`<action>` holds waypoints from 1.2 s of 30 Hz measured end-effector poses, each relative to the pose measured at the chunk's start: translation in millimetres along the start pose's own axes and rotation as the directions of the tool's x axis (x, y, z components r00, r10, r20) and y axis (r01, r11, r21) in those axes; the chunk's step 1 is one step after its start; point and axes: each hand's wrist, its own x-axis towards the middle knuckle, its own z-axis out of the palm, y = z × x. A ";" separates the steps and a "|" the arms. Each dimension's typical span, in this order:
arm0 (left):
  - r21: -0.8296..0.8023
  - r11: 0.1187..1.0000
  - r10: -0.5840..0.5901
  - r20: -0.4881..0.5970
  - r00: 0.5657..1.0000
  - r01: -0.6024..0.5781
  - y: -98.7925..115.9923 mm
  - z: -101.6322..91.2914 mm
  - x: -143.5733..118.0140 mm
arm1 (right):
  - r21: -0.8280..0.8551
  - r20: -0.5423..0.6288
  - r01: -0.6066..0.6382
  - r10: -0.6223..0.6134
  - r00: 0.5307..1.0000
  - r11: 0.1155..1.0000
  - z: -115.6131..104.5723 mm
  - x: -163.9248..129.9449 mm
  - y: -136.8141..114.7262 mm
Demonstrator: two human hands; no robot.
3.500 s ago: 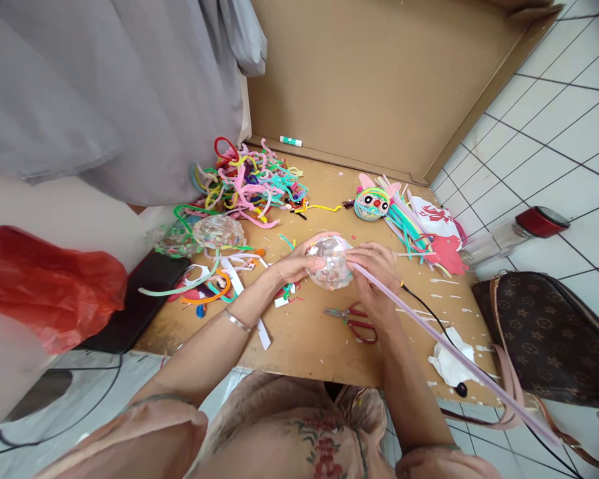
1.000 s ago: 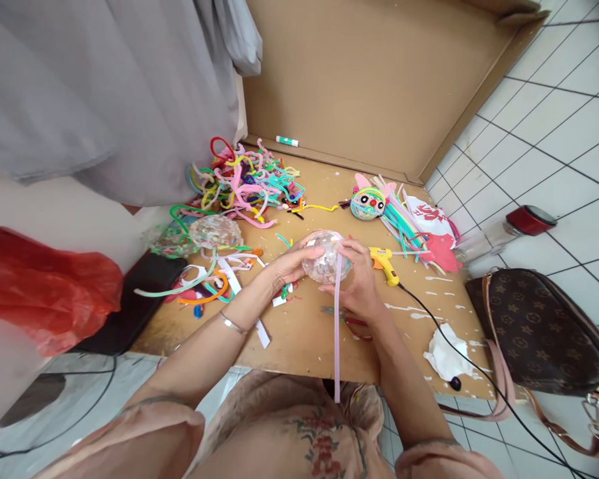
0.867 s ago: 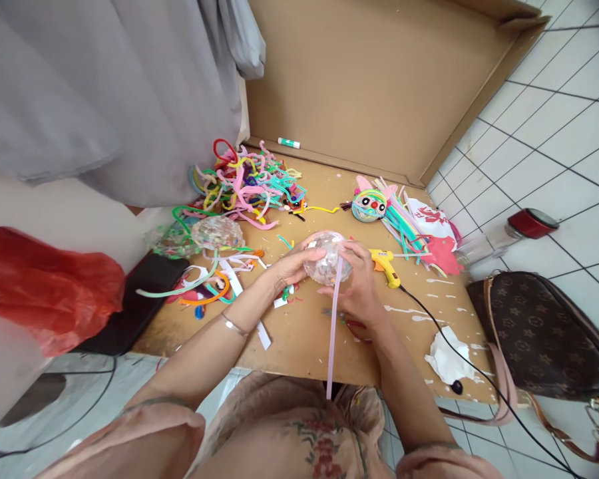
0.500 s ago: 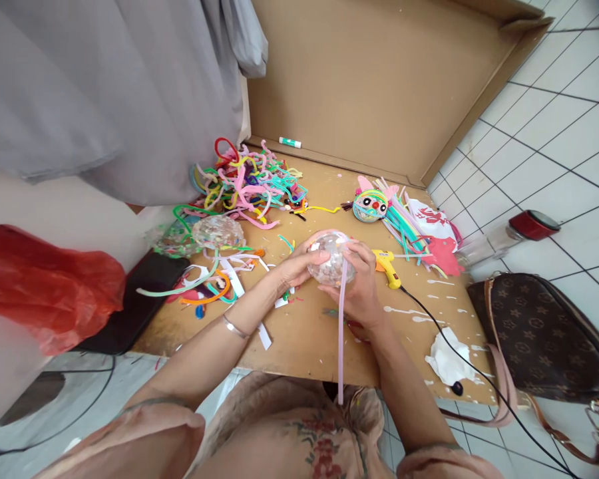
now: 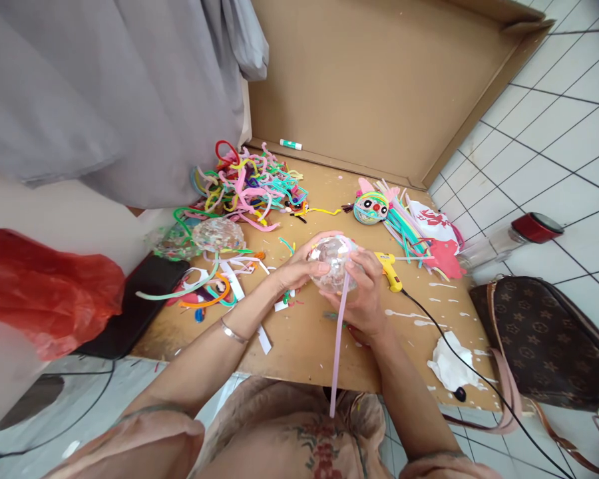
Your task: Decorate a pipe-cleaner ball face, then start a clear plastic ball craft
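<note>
A clear plastic ball (image 5: 333, 256) is held between both hands above the table. My left hand (image 5: 303, 263) curves around its left side, thumb on the front. My right hand (image 5: 362, 293) grips its right side, with the fingers pressing a long pale pink pipe cleaner (image 5: 338, 352) against the surface. The pipe cleaner's free end hangs down toward my lap. Just right of my right hand lies a yellow glue gun (image 5: 390, 271) with a clear stick in its back. Behind it sits a decorated ball with a face (image 5: 372, 207), pink ears and googly eyes.
A heap of coloured pipe cleaners (image 5: 259, 183) lies at the back left, with clear plastic balls (image 5: 218, 235) before it. A glue stick (image 5: 290, 144) rests by the cardboard wall (image 5: 369, 80). To the right are a glass bottle (image 5: 499, 249), a brown handbag (image 5: 544, 346) and a black cord (image 5: 454, 349).
The ball has turned slightly in my hands. The pipe cleaner's hanging end has swung a little to the left, and my right fingers have shifted on the ball.
</note>
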 end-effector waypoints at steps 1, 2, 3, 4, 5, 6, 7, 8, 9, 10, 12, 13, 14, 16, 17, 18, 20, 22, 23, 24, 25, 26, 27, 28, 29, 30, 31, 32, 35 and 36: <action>0.000 1.000 -0.004 -0.003 1.000 0.004 -0.2 -0.3 0.1 | -0.014 -0.002 0.004 -0.004 1.000 1.000 -0.1 0.5 -0.3; -0.001 1.000 -0.008 -0.004 1.000 0.008 -0.3 -0.6 0.3 | -0.029 -0.004 0.009 -0.009 1.000 1.000 -0.1 1.1 -0.6; -0.001 1.000 -0.012 -0.003 1.000 0.012 -0.3 -0.9 0.3 | -0.041 -0.007 0.013 -0.014 1.000 0.999 -0.2 1.6 -0.7; 0.000 1.000 -0.014 -0.001 1.000 0.014 -0.2 -1.0 0.4 | -0.048 -0.008 0.017 -0.017 1.000 0.999 -0.1 2.0 -0.8; 0.002 1.000 -0.015 0.001 1.000 0.015 0.0 -1.1 0.3 | -0.051 -0.011 0.020 -0.021 1.000 0.998 0.0 2.3 -0.9; 0.004 1.000 -0.016 0.001 1.000 0.016 0.3 -1.0 0.3 | -0.049 -0.013 0.021 -0.022 1.000 0.999 0.1 2.4 -1.0; 0.006 1.000 -0.015 -0.002 1.000 0.015 0.6 -0.8 0.2 | -0.043 -0.017 0.020 -0.021 1.000 0.999 0.2 2.4 -1.1; 0.007 1.000 -0.015 -0.007 1.000 0.015 0.9 -0.4 0.0 | -0.035 -0.019 0.015 -0.015 1.000 0.999 0.4 2.3 -1.3; 0.008 1.000 -0.016 -0.013 1.000 0.016 1.1 0.1 -0.1 | -0.026 -0.021 0.009 -0.010 1.000 1.000 0.5 2.1 -1.6; 0.008 1.000 -0.016 -0.019 1.000 0.016 1.2 0.7 -0.2 | -0.019 -0.016 0.003 -0.003 1.000 1.000 0.6 1.7 -1.9; 0.001 1.000 -0.017 -0.032 0.999 0.017 1.2 2.0 -0.4 | -0.005 0.008 -0.020 0.020 1.000 1.000 0.7 0.7 -2.5; -0.007 1.000 -0.018 -0.036 0.999 0.017 1.2 2.6 -0.4 | 0.002 0.022 -0.031 0.031 0.999 1.000 0.7 0.2 -2.6; -0.016 1.000 -0.017 -0.038 0.999 0.017 1.1 3.1 -0.4 | 0.008 0.035 -0.040 0.040 0.999 0.999 0.7 -0.2 -2.7; -0.032 0.999 -0.019 -0.039 0.999 0.018 1.0 3.5 -0.1 | 0.020 0.049 -0.046 0.045 0.998 0.999 0.8 -0.8 -2.3; -0.036 0.999 -0.021 -0.039 0.999 0.019 1.0 3.5 0.0 | 0.023 0.046 -0.043 0.042 0.998 0.999 0.9 -1.0 -2.0; -0.038 0.999 -0.022 -0.042 0.999 0.021 1.0 3.4 0.1 | 0.025 0.044 -0.041 0.040 0.998 0.999 1.0 -1.1 -1.8; -0.039 0.999 -0.028 -0.051 0.998 0.026 1.2 3.2 0.2 | 0.023 0.047 -0.050 0.049 0.998 0.998 1.2 -1.5 -1.7; -0.042 0.999 -0.031 -0.060 0.998 0.029 1.4 3.2 0.2 | 0.023 0.061 -0.072 0.070 0.996 0.997 1.1 -2.2 -2.0; -0.043 0.999 -0.033 -0.062 0.998 0.030 1.5 3.3 0.1 | 0.021 0.067 -0.083 0.081 0.994 0.996 1.0 -2.7 -2.3; -0.045 0.999 -0.033 -0.064 0.997 0.030 1.6 3.5 0.1 | 0.018 0.070 -0.091 0.090 0.994 0.996 0.9 -3.2 -2.5; -0.046 0.998 -0.033 -0.065 0.997 0.030 1.7 3.7 0.1 | 0.012 0.071 -0.098 0.097 0.993 0.995 0.7 -3.7 -2.6; -0.047 0.998 -0.033 -0.065 0.997 0.030 1.9 3.9 0.1 | 0.002 0.071 -0.103 0.103 0.992 0.995 0.5 -4.0 -2.7; -0.048 0.998 -0.032 -0.064 0.997 0.029 1.9 4.0 0.2 | -0.008 0.072 -0.106 0.106 0.992 0.994 0.4 -4.2 -2.7; -0.047 0.998 -0.031 -0.061 0.998 0.029 2.0 3.9 0.2 | -0.016 0.072 -0.106 0.106 0.992 0.994 0.2 -4.3 -2.7; -0.044 0.999 -0.031 -0.057 0.998 0.028 2.1 3.7 0.3 | -0.019 0.072 -0.104 0.105 0.992 0.994 0.1 -4.2 -2.6; -0.040 0.999 -0.031 -0.050 0.998 0.029 2.1 3.3 0.3 | -0.016 0.069 -0.100 0.101 0.992 0.995 0.0 -4.0 -2.5; -0.035 0.999 -0.032 -0.043 0.999 0.030 2.2 2.8 0.2 | -0.007 0.066 -0.095 0.095 0.993 0.995 -0.1 -3.8 -2.4; -0.031 0.999 -0.032 -0.036 0.999 0.031 2.3 2.1 0.1 | 0.002 0.061 -0.089 0.089 0.994 0.996 0.0 -3.5 -2.3; -0.023 0.999 -0.035 0.002 0.999 0.035 2.7 -0.6 -0.5 | 0.009 0.045 -0.079 0.078 0.996 0.997 0.7 -2.9 -2.2; -0.021 0.999 -0.035 0.015 0.999 0.035 3.0 -1.5 -0.8 | 0.006 0.036 -0.079 0.079 0.996 0.997 1.1 -2.7 -2.2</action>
